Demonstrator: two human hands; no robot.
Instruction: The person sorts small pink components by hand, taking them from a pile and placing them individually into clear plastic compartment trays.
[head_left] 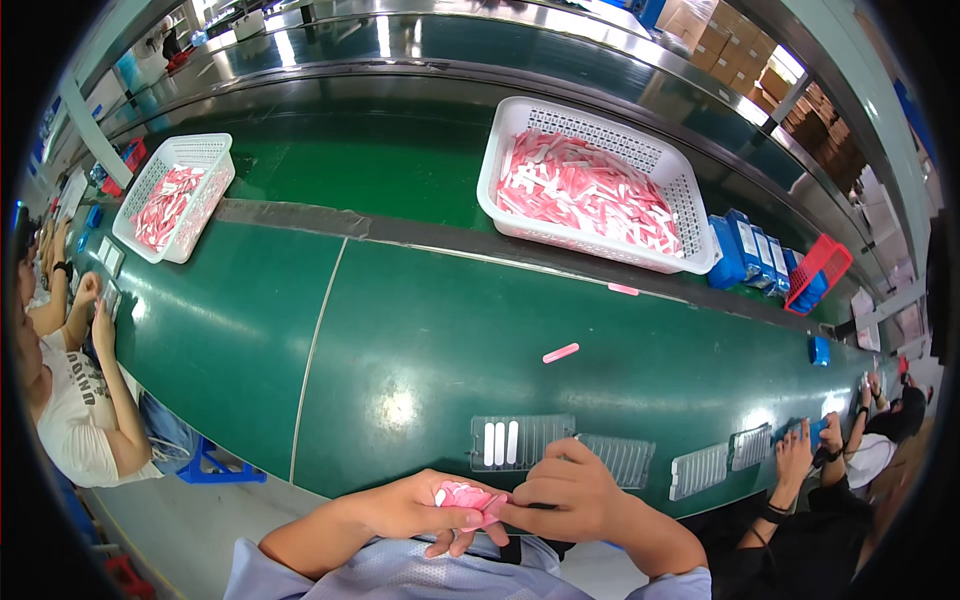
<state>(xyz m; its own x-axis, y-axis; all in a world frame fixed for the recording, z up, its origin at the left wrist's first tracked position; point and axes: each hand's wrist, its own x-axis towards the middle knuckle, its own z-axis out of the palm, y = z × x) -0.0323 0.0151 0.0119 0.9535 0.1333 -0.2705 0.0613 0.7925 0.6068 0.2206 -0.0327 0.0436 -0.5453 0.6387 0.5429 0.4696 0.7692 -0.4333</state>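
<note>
Cupped in the left hand [420,505] was a bunch of small pink plastic sticks [468,497], fingers curled around them; the right hand [565,490] pinched one at the bunch's edge. Just beyond lay a clear ribbed plastic tray [535,440] on the green conveyor belt [400,330], then a loose pink stick [561,352], then a white mesh basket [690,190].

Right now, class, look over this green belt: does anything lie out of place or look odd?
Yes. One pink stick lies alone and slanted on the green belt, and another pink piece lies loose by the belt's edge below the big white basket. The rest sit in baskets, in the clear tray, or in the left hand.
</note>
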